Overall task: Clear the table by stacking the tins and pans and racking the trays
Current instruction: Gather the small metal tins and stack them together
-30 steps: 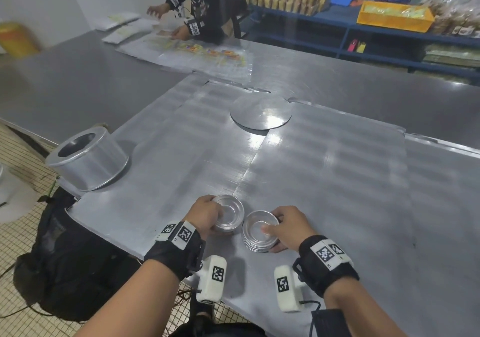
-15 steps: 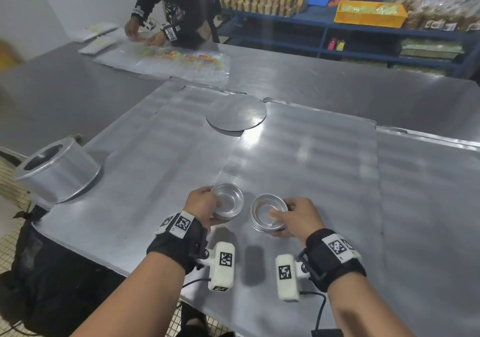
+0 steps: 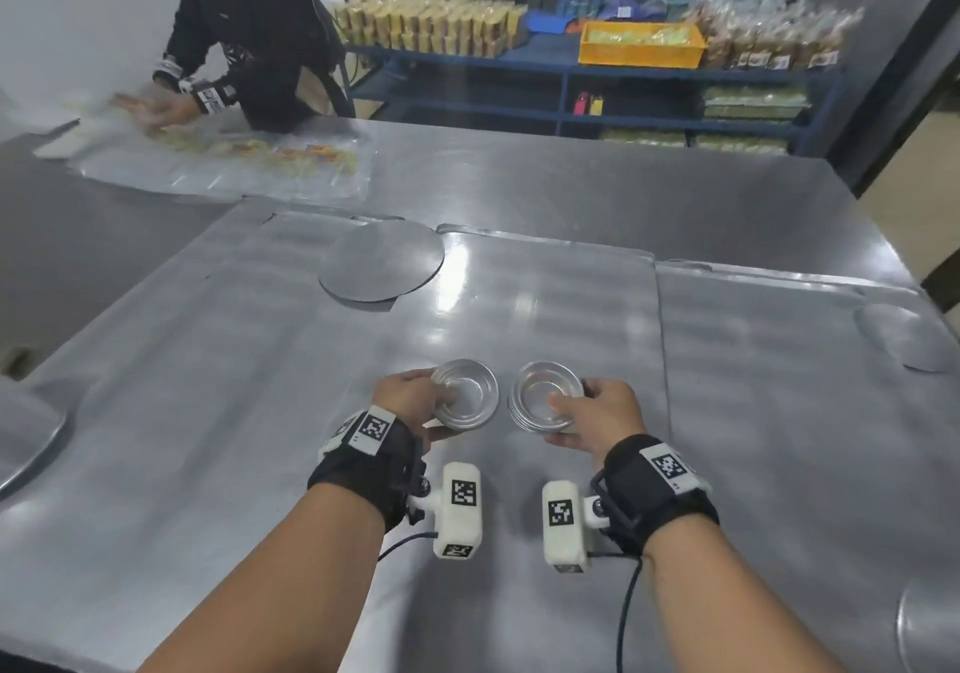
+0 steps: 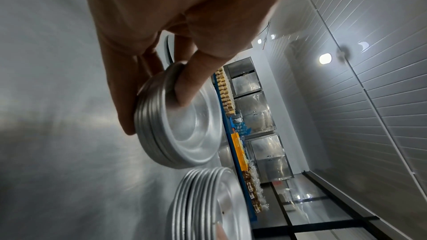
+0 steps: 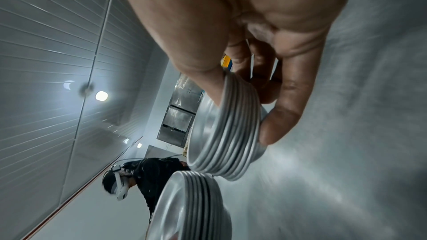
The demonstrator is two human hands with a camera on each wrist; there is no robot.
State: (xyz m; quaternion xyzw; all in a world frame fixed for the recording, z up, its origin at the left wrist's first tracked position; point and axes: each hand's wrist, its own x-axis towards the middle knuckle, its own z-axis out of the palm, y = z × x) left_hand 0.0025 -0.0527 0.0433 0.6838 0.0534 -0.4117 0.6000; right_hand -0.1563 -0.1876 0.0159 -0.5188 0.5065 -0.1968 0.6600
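Two short stacks of small round shallow aluminium tins sat side by side near the front middle of the steel table (image 3: 519, 194), close together but not touching. The left stack of tins (image 3: 466, 399) showed several nested rims in the left wrist view (image 4: 182, 129), and its top tin was bare and shiny inside. The right stack of tins (image 3: 545, 396) looked a little taller, with more ribbed rims visible in the right wrist view (image 5: 228, 134); its top tin also held nothing.

The left hand (image 3: 410, 399) gripped its stack, thumb over the near rim and fingers curled round the outer side. The right hand (image 3: 597, 412) gripped the other stack the same way, thumb on the rim, fingers wrapped round the wall.

Both stacks rested on a large flat metal tray (image 3: 519, 309) lying on the table. Farther back on that tray lay a flat round metal disc (image 3: 382, 259). A second round disc (image 3: 904, 337) lay at the right edge.

Across the table another person in dark clothes (image 3: 249, 33) leaned over clear plastic sheets. Behind stood a blue shelf rack (image 3: 566, 77) holding packaged goods and an orange plastic crate (image 3: 641, 46).
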